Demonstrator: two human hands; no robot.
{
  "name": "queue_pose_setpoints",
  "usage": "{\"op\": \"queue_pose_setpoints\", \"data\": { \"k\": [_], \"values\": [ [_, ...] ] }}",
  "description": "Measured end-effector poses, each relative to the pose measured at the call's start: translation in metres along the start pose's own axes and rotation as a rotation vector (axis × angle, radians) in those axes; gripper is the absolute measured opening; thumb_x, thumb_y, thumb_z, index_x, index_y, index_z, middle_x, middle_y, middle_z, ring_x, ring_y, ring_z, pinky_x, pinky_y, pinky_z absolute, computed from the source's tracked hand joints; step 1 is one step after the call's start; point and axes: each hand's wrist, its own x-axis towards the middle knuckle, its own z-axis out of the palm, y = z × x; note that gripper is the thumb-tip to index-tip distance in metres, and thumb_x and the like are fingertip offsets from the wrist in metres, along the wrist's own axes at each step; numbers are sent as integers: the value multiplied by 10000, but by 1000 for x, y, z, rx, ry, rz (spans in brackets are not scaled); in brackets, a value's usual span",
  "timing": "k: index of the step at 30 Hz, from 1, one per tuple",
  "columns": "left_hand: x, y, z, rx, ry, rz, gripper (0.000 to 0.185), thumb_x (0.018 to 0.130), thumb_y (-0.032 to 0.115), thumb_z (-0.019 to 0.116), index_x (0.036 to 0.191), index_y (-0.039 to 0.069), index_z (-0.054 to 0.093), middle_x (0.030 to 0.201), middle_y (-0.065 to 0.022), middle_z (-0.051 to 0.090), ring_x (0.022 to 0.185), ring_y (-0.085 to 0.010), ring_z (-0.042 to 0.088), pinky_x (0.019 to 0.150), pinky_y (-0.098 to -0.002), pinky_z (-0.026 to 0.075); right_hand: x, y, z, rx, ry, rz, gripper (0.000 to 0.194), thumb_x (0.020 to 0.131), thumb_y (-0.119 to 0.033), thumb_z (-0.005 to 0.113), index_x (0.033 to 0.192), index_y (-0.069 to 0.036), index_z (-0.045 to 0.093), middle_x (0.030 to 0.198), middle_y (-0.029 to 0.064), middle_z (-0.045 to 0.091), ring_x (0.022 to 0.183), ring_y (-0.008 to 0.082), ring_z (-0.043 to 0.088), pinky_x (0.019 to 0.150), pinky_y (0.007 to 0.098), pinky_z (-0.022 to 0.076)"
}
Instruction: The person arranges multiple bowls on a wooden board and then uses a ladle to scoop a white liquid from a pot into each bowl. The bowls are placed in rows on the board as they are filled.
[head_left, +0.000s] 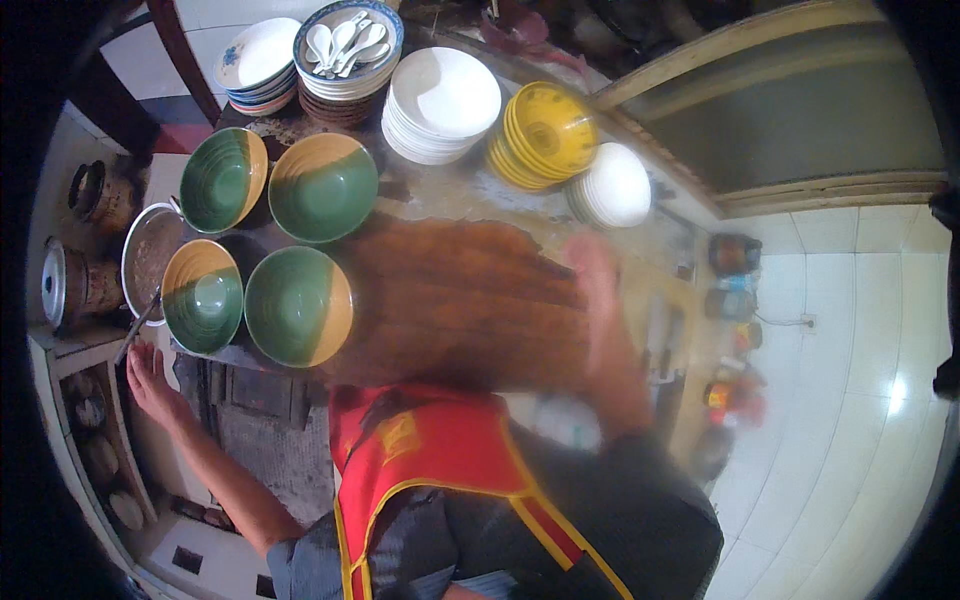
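At the far left, my left hand (152, 382) is beside the handle of a utensil (137, 330), its fingers loosely extended; the handle leans over the rim of a white-edged basin (129, 259). Whether the fingertips touch the handle is unclear. Blurred, my right hand (595, 262) is over the right side of the worktop, just below a stack of small white bowls (626, 184); its fingers are not distinct. Between the hands, several green and tan bowls stand on the left part of the worktop: upper left (217, 184), upper right (322, 187), lower left (201, 300) and lower right (296, 307).
Along the back stand stacked yellow bowls (551, 131), larger white bowls (446, 94), a blue-rimmed bowl (306, 64) holding white spoons (345, 45), and patterned bowls (259, 56). Lidded pots (64, 285) are at the left; jars (733, 255) line the tiled wall at right.
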Motion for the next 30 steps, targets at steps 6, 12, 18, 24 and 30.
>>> {"op": "queue_pose_setpoints", "data": {
  "k": [6, 12, 18, 24, 30],
  "values": [
    [-100, 71, 88, 12, -145, 144, 426, 1082, 286, 508, 1356, -35, 562, 1275, -163, 648, 1174, -255, 639, 998, -392, 528, 116, -84, 51, -229, 0, 66, 449, 937, -327, 741, 1094, 70, 600, 769, 113, 644, 585, 195, 667, 471, 319, 564],
    [-218, 65, 133, 107, -202, 48, 353, 1063, 250, 555, 1298, -7, 611, 1162, -116, 690, 1035, -203, 676, 901, -343, 541, 140, -109, 67, -410, -46, 215, 391, 910, -292, 767, 999, 65, 635, 695, 113, 630, 509, 179, 627, 405, 299, 513],
    [-285, 24, 154, 23, -237, -246, 316, 1042, 243, 593, 1238, -1, 637, 1089, -93, 707, 959, -168, 685, 836, -294, 542, 152, -94, 62, -241, -121, 340, 427, 918, -302, 748, 1103, 48, 586, 802, 132, 648, 530, 188, 617, 406, 284, 463],
    [-315, 48, 198, 42, -352, -272, 324, 1041, 246, 591, 1235, -12, 625, 1057, -95, 707, 936, -168, 693, 818, -301, 560, 165, -74, 56, -35, -261, 181, 390, 969, -98, 533, 1329, 38, 472, 1230, 233, 609, 959, 367, 694, 705, 509, 655],
    [-320, 41, 193, 62, -400, -271, 309, 1039, 243, 594, 1223, -3, 626, 1034, -85, 705, 928, -164, 681, 813, -295, 550, 136, -90, 58, 204, -198, 185, 427, 970, -68, 513, 1382, 22, 453, 1345, 241, 556, 1130, 426, 645, 795, 608, 625]
  ]
}}
